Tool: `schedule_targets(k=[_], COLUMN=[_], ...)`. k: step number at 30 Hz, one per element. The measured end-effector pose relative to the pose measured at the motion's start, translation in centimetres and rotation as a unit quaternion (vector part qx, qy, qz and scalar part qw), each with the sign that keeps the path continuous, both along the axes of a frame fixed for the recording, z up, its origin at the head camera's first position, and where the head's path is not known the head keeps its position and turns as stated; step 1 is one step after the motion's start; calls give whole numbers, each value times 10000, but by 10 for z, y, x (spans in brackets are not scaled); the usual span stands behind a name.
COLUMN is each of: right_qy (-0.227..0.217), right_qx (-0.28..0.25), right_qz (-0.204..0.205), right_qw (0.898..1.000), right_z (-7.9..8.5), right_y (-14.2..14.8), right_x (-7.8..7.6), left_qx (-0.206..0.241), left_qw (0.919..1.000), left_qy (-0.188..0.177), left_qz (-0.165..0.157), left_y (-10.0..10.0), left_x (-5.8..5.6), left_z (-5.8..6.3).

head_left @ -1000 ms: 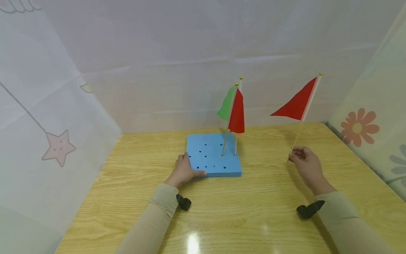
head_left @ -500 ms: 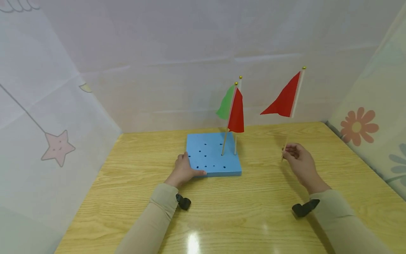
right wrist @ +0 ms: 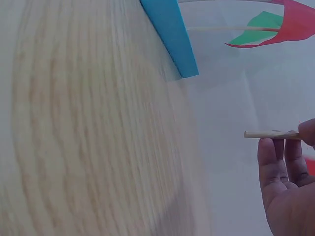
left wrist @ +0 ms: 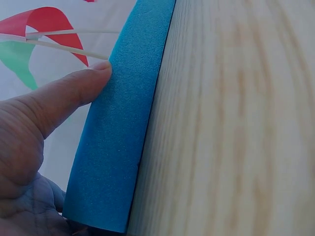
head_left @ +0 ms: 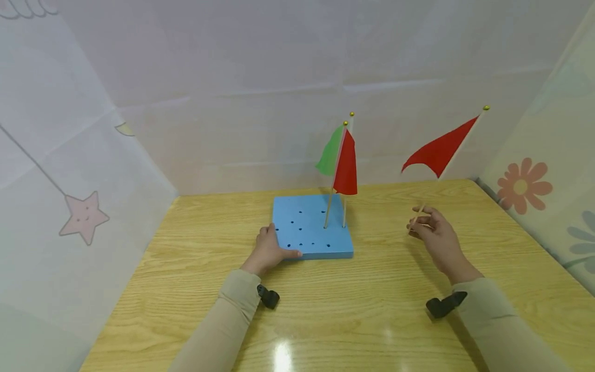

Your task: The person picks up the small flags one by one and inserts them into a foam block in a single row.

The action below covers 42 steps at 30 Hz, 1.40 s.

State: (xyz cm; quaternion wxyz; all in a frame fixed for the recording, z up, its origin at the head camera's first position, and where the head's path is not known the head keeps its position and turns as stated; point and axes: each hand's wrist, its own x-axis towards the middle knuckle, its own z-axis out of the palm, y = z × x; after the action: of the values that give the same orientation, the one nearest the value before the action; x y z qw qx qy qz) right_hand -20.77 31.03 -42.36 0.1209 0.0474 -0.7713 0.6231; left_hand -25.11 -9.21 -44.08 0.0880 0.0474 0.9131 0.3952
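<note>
My left hand (head_left: 267,248) grips the front left corner of a blue foam board (head_left: 311,204) with several small holes. In the left wrist view its straight thumb (left wrist: 74,91) lies against the board's front edge; the other fingers are mostly hidden. A red flag (head_left: 346,170) and a green flag (head_left: 329,155) stand in holes at the board's right side, their cloths overlapping. Right of the board, my right hand (head_left: 439,240) pinches the lower stick of another red triangular flag (head_left: 443,147), tilted to the right. The stick's bare end (right wrist: 253,133) pokes out past the fingertips.
The board lies on a wood-grain table (head_left: 353,310). A pale cloth wall (head_left: 232,134) stands behind it, with printed side cloths at left and right. Black wrist cameras (head_left: 268,297) sit at both cuffs.
My right hand has moved a little left with its red flag. The flag first stood more upright, then tipped over to the right. My left hand and the board have stayed put.
</note>
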Motion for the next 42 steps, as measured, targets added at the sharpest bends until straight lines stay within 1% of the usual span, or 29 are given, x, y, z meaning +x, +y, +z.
schedule_targets(k=[3, 7, 9, 11, 14, 16, 18, 21, 23, 29, 30, 37, 42], right_qy=[-38, -24, 28, 120, 250, 270, 201, 91, 72, 283, 317, 420, 388], right_qx=[-232, -93, -104, -256, -652, -756, -748, -528, -548, -1121, -1147, -1078, -873], right_qz=[40, -133, -241, -290, -206, -151, -153, -245, -256, -28, -22, -97, -90], right_qw=[9997, 9999, 9997, 9992, 9973, 9967, 9969, 9983, 9981, 9933, 9929, 9932, 9954], right_z=[-1, 1, 3, 5, 6, 7, 6, 5, 5, 4, 4, 4, 5], right_y=[2, 3, 3, 3, 4, 4, 4, 5, 5, 4, 4, 1, -2], right_x=[-2, -2, -1, 0, 2, 2, 3, 4, 5, 3, 2, -1, 1], left_qx=[3, 5, 14, 16, 15, 16, 19, 27, 7, -29, -20, -30, -37], left_qw=[10000, 10000, 10000, 10000, 10000, 10000, 10000, 10000, 10000, 10000, 10000, 10000, 10000], left_qy=[-11, -3, -12, -28, -31, -22, -33, -22, -13, -1, 4, 17, 18], left_qz=[11, 6, 4, 4, 17, 22, 31, 23, 17, 22, 23, 42, 13], left_y=[0, -1, -1, -1, -2, -2, -2, -2, -2, -2, -1, -1, 1], left_x=[0, 0, 0, 0, 0, 0, 0, 0, 0, 1, 0, -1, -1], left_z=[0, 2, 2, 2, 1, 0, -1, -2, -2, -2, -2, -1, -1])
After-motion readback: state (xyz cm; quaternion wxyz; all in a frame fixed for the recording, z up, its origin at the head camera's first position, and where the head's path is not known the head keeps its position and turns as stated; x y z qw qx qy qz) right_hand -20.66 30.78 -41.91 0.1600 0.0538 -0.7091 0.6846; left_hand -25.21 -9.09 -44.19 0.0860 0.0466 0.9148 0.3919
